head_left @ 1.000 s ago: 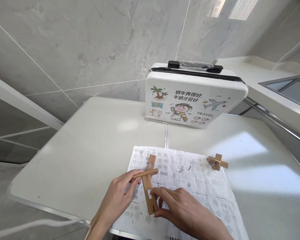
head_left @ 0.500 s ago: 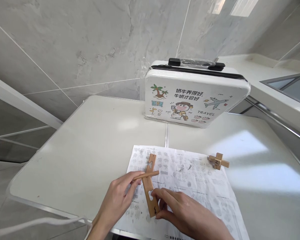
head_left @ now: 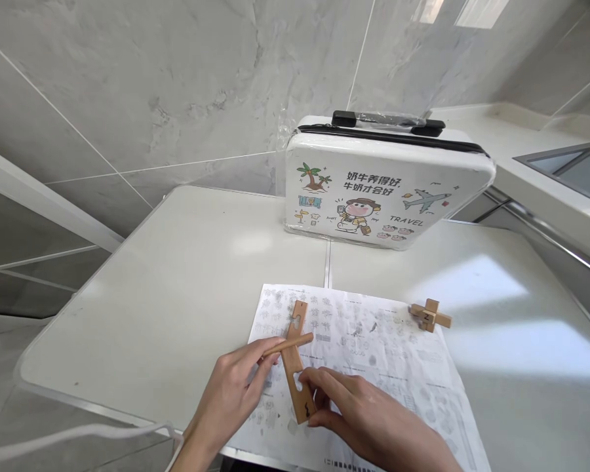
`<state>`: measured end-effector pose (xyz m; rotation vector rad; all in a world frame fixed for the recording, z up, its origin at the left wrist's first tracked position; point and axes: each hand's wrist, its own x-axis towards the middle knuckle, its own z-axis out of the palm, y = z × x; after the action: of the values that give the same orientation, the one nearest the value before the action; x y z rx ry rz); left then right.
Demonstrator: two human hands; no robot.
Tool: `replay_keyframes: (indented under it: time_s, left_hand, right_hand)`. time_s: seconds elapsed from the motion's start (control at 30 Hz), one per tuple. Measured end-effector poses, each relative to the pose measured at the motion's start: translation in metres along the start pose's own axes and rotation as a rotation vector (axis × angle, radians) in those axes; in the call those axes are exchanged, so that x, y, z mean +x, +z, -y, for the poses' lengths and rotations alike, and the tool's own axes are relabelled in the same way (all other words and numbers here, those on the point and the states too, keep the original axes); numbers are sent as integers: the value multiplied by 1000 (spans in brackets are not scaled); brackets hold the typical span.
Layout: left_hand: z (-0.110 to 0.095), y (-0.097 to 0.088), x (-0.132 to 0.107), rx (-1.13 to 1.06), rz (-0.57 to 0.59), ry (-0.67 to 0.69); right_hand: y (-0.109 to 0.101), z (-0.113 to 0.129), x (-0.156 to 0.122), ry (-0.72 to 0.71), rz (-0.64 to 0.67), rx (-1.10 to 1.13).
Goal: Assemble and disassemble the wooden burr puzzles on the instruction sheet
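Observation:
A long notched wooden piece (head_left: 297, 354) lies on a printed instruction sheet (head_left: 373, 354). A thinner wooden stick (head_left: 295, 341) crosses it. My left hand (head_left: 231, 393) pinches the left end of that stick. My right hand (head_left: 358, 413) grips the near end of the long piece between thumb and fingers. A small assembled wooden cross puzzle (head_left: 429, 316) sits apart at the sheet's far right corner.
A white children's suitcase (head_left: 388, 177) with cartoon prints stands at the back of the white folding table (head_left: 177, 275). Marble tile wall behind; a ledge and window (head_left: 560, 164) at the right. A white cord (head_left: 78, 436) hangs past the table's near left edge.
The long wooden piece has swung a little, its near end now slightly further right under my right hand. Both hands keep their grips; the view has shifted slightly.

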<state>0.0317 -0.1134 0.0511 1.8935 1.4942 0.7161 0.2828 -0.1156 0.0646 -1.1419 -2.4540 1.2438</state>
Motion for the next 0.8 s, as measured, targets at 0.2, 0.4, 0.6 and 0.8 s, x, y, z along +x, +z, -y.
replay_keyframes:
  time_s: [0.2, 0.4, 0.6, 0.8]
  left_hand:
    - [2, -1, -1, -14, 24, 29]
    - [-1, 2, -4, -40, 10, 57]
    - [-5, 3, -3, -84, 34, 119]
    - [-8, 9, -7, -74, 42, 90]
  right_hand:
    - [1, -2, -1, -11, -6, 37]
    - [1, -3, 0, 23, 32, 19]
    - [0, -6, -1, 3, 30, 15]
    - [-4, -5, 4, 9, 11, 42]
